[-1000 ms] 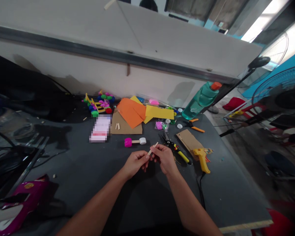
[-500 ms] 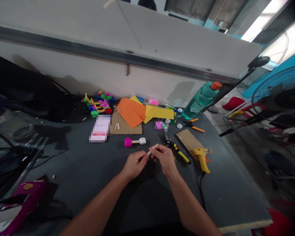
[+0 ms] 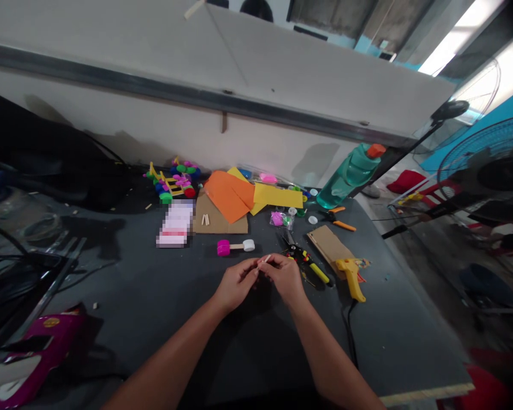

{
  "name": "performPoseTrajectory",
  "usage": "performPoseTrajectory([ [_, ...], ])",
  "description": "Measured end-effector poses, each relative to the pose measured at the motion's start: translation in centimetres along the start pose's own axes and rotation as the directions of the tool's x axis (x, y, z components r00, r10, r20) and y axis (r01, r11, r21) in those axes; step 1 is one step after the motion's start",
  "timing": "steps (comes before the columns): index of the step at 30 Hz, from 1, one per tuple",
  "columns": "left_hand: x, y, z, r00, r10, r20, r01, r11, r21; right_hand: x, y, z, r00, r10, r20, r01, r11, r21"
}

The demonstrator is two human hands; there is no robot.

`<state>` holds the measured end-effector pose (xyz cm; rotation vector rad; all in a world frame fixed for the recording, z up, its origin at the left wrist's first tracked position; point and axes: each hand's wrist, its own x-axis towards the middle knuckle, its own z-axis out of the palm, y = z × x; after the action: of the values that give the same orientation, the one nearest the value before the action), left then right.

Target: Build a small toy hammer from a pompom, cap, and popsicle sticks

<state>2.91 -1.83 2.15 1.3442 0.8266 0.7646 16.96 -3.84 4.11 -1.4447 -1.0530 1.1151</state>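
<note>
Between the fingertips of both hands, above the dark table, is a small pale wooden stick (image 3: 267,259), mostly covered by fingers. My left hand (image 3: 236,285) pinches it from one side. My right hand (image 3: 285,278) pinches it from the other, its fingers closed and touching the left ones. Just beyond the hands lies a short wooden stick with a pink cap (image 3: 223,247) on one end and a white cap (image 3: 248,245) on the other. Cutting pliers (image 3: 310,265) with yellow-and-black handles rest right of my right hand.
A yellow glue gun (image 3: 353,279) with a black cord lies by a cardboard strip (image 3: 330,245). Further back are orange paper (image 3: 231,196), yellow paper (image 3: 282,196), two short sticks on cardboard (image 3: 226,228), orange-handled pliers (image 3: 342,222) and a teal bottle (image 3: 346,176).
The stick has turned and sunk further into the fingers, so less of it shows. My hands have drawn slightly closer together. The things on the table stay put.
</note>
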Motion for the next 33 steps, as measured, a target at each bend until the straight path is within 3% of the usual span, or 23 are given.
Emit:
performPoseTrajectory([
  [5, 0.23, -0.26, 0.17, 1.000, -0.003, -0.010, 0.004, 0.997, 0.075, -0.10, -0.12, 0.28, 0.991, -0.127, -0.032, 0.121, 0.984, -0.132],
  [16, 0.01, -0.22, 0.07, 0.996, 0.035, -0.081, -0.009, 0.954, 0.299, -0.40, 0.28, 0.61, 0.982, -0.186, -0.042, 0.172, 0.960, -0.222],
  [21, 0.21, -0.09, -0.02, 0.998, -0.003, -0.058, 0.015, 0.978, 0.208, -0.38, -0.12, 0.46, 0.983, -0.183, -0.035, 0.171, 0.960, -0.221],
  [25, 0.37, 0.16, -0.34, 0.998, -0.020, 0.063, 0.017, 0.998, 0.054, -0.39, -0.50, 0.25, 0.979, -0.198, -0.041, 0.185, 0.959, -0.214],
  [33, 0.53, 0.17, -0.47, 0.990, -0.095, 0.104, 0.101, 0.993, -0.055, -0.44, -0.44, 0.30, 0.997, -0.072, -0.026, 0.069, 0.992, -0.104],
])
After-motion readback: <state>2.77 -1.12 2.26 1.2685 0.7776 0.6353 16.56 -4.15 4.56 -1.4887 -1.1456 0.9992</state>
